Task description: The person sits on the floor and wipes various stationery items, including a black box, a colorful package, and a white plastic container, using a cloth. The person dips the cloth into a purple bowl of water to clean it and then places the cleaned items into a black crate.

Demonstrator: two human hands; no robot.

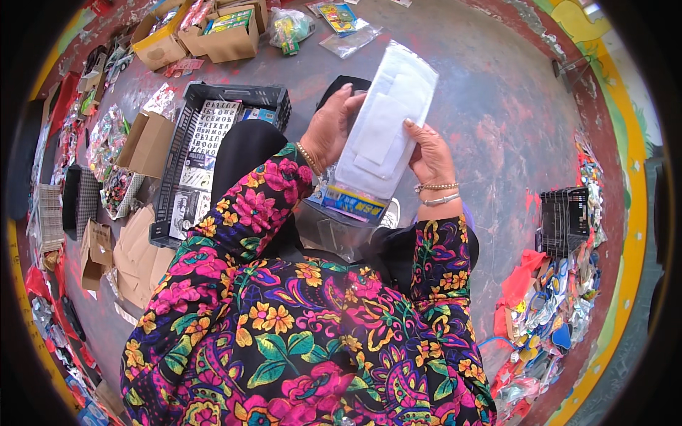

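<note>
A long flat white packet (387,124) with a clear cover is held up in front of me, tilted. Blue and yellow print (359,202) shows at its near end. My right hand (431,157) grips its right edge, thumb on the face and the other fingers mostly hidden behind. At the left edge is my left hand (330,128), its fingers bent and partly hidden behind the packet. Just beyond the left hand sits a black object (342,86), mostly covered. Left of my arm, a black plastic crate (234,92) contains letter sheets (212,128) and other flat packs.
Cardboard boxes (231,39) with packaged goods stand at the far left, near plastic bags (290,30). Flattened cardboard (138,245) lies left of me. On the right, a black crate (563,221) stands above a heap of mixed packaged items (547,312) along the wall.
</note>
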